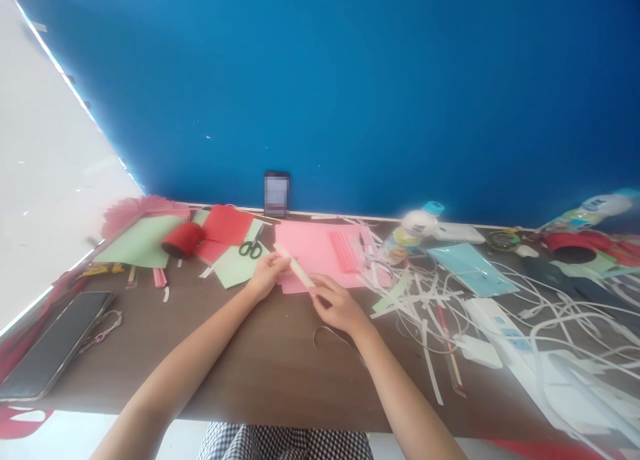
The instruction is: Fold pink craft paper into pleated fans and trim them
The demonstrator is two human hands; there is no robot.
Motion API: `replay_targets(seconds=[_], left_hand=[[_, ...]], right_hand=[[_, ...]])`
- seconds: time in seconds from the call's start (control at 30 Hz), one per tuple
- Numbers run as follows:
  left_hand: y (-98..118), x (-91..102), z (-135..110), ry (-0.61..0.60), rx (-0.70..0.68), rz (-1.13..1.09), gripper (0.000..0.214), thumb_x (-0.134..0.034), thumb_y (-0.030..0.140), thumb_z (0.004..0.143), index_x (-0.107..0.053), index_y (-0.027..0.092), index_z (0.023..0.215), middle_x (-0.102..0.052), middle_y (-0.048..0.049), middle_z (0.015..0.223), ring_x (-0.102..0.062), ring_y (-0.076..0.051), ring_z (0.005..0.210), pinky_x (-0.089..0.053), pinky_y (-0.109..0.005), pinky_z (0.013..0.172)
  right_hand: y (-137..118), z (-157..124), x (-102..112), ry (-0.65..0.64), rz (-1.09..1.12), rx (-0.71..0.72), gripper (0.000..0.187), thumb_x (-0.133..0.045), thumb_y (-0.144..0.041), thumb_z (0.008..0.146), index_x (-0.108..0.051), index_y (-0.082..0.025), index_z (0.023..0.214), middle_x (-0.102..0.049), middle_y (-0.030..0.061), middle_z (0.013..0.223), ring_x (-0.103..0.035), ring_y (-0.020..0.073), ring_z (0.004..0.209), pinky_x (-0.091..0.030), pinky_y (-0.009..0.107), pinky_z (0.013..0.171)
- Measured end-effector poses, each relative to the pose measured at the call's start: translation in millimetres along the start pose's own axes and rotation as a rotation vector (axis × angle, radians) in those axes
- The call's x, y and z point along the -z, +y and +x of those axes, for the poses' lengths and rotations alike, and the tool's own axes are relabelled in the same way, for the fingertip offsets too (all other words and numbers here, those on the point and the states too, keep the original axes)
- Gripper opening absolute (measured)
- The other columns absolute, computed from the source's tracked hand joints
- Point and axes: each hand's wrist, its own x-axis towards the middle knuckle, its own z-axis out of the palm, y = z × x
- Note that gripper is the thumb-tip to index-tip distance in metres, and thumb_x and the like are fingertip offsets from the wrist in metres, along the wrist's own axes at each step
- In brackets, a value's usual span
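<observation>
A narrow cream-white strip, probably folded paper (295,265), slants between my two hands above the table. My left hand (269,275) pinches its left side near the upper end. At the lower end, the fingers of my right hand (337,301) close on it. Beneath and behind lie sheets of pink paper (305,237), with a pleated darker pink piece (343,252) on their right part. Black-handled scissors (251,248) rest on a light green sheet (233,267), just beyond my left hand.
Left are red paper (225,225), a red roll (183,239), a green sheet (137,240) and a large phone (55,343). A small phone (277,193) leans on the blue wall. Right are a bottle (413,233), paper scraps, tangled white cables (555,320) and a power strip (500,327).
</observation>
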Motion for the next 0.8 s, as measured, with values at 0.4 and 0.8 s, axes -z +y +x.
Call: replay_targets(seconds=[0.4,0.8], left_hand=[[3,-4.0,-6,0.065,-0.053,-0.044,0.03,-0.07,0.034,0.065,-0.062,0.01,0.08,-0.068,-0.0116,0.087,-0.063,-0.022,0.088,-0.047,-0.036,0.083],[6,11.8,-2,0.208,-0.098,-0.094,0.032,-0.072,0.036,0.062,-0.064,0.011,0.081,-0.068,-0.0103,0.087,-0.062,-0.021,0.09,-0.046,-0.035,0.085]], right_hand=[[15,6,-12,0.169,0.389,-0.521,0.024,-0.062,-0.04,0.07,-0.059,-0.016,0.07,-0.058,0.0003,0.053,-0.056,0.013,0.048,-0.047,0.025,0.046],[15,2,-2,0.194,0.393,-0.406,0.034,-0.055,-0.041,0.076,-0.055,-0.019,0.102,-0.062,0.0081,0.1,-0.06,0.0157,0.077,-0.049,0.03,0.068]])
